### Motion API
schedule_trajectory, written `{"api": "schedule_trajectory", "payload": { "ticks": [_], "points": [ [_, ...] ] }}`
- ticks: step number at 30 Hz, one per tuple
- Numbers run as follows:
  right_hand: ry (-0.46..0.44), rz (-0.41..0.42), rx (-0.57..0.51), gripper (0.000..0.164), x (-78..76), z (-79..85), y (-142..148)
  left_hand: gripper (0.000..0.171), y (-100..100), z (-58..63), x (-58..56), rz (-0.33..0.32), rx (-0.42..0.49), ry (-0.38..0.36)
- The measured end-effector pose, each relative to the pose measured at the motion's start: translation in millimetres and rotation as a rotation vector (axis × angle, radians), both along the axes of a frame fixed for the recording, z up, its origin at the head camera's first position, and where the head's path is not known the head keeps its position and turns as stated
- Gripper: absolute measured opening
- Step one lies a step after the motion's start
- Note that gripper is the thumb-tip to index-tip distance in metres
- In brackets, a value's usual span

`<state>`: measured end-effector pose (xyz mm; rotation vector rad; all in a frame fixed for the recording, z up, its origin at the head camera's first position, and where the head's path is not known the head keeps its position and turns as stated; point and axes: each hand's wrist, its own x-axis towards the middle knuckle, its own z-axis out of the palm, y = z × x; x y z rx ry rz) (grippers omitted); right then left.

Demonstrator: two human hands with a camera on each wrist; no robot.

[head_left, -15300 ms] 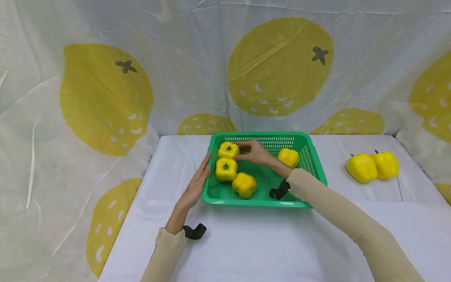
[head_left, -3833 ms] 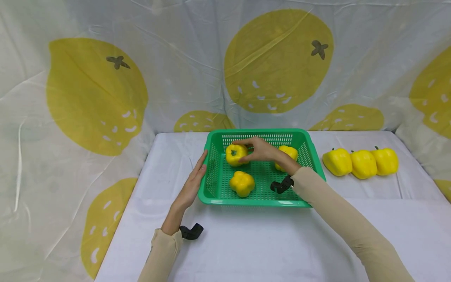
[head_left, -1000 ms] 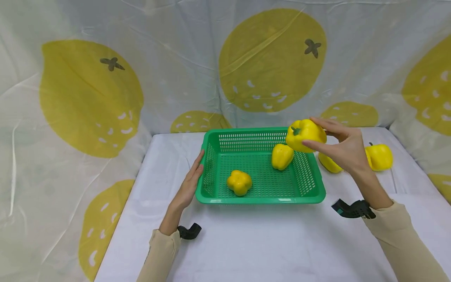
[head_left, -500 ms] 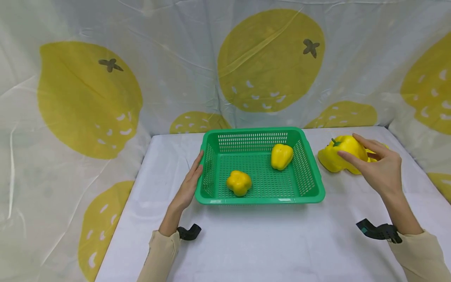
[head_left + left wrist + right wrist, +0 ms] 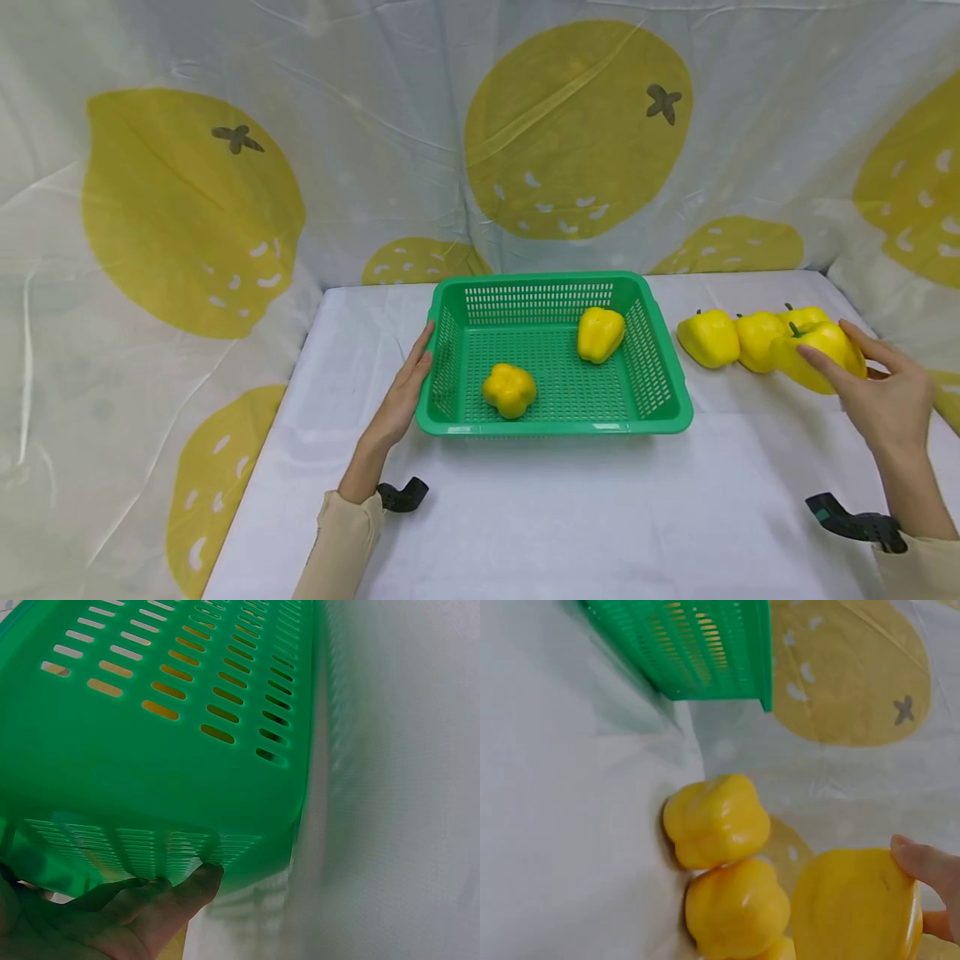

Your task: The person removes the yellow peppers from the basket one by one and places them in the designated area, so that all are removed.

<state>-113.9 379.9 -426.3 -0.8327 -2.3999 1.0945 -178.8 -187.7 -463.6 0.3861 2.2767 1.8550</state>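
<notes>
My right hand point(image 5: 892, 392) holds a yellow bell pepper point(image 5: 813, 357) between thumb and fingers, at the right end of a row of peppers. In the right wrist view the held pepper point(image 5: 855, 907) fills the lower right, its far side facing the camera. The left hand point(image 5: 405, 387) rests with straight fingers against the left wall of the green basket point(image 5: 555, 428); the left wrist view shows its fingertips point(image 5: 202, 881) at the slotted wall. Inside the basket lie two yellow peppers, a front-left pepper point(image 5: 509, 390) and a back-right pepper point(image 5: 600, 334).
Right of the basket stand a yellow pepper point(image 5: 708, 338), a second pepper point(image 5: 757, 340) and a third pepper point(image 5: 804, 317) partly hidden behind the held one. A white cloth point(image 5: 555, 517) covers the table. A lemon-print curtain point(image 5: 420, 150) hangs behind and at the left.
The right hand took a pepper from the basket's back left and carried it right, past the row. Since the oldest frame, the basket's peppers dropped to two. The left hand stayed at the basket's wall.
</notes>
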Motion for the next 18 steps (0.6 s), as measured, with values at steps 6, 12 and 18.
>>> {"api": "schedule_trajectory", "payload": {
  "ticks": [6,12,18],
  "points": [
    [-0.092,-0.052,-0.055,0.067,6.6,-16.4,20.6,0.054,-1.4,-0.4,-0.3,-0.003,-0.002,-0.001],
    [-0.180,-0.082,-0.030,0.068,10.3,-33.5,36.2,0.054,-1.4,-0.7,0.1,0.000,0.001,0.003],
    [-0.254,-0.083,-0.044,0.067,13.5,-42.1,47.2,0.054,-0.9,-0.7,0.7,-0.006,0.004,0.008]
  ]
}}
